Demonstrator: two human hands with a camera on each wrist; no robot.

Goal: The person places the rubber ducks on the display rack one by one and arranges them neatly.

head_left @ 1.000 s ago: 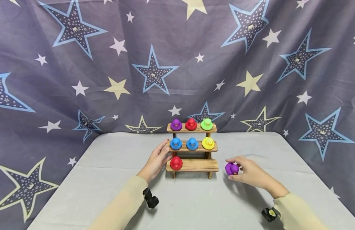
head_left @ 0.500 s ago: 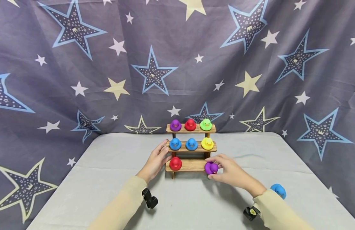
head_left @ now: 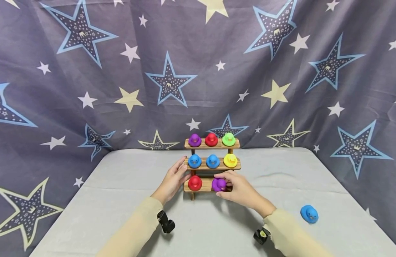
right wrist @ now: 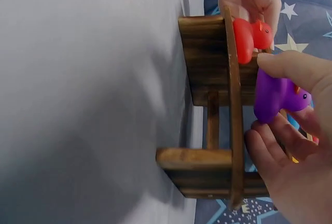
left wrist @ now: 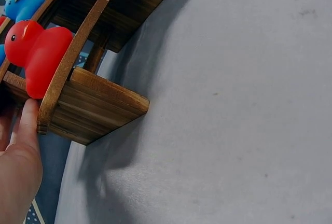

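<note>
A three-tier wooden shelf [head_left: 206,185] stands on the table with rubber ducks on it. My right hand [head_left: 243,191] pinches a purple rubber duck [head_left: 218,184] between thumb and fingers at the middle of the bottom tier. In the right wrist view the purple duck [right wrist: 275,97] appears just over the board; contact with it is hard to tell. A red duck [head_left: 194,183] sits at that tier's left end. My left hand [head_left: 171,181] rests against the shelf's left side, fingers extended; in the left wrist view a fingertip touches the wood beside the red duck [left wrist: 39,58].
On the middle tier sit two blue ducks [head_left: 194,161] and a yellow duck [head_left: 230,160]. The top tier bears purple, red and green [head_left: 228,139] ducks. Another blue duck [head_left: 309,214] lies on the table at right. A star-patterned curtain [head_left: 166,117] hangs behind.
My right hand has carried the purple duck leftward from beside the shelf to the bottom tier's middle. The blue duck on the table has come into view. My left hand stays at the shelf.
</note>
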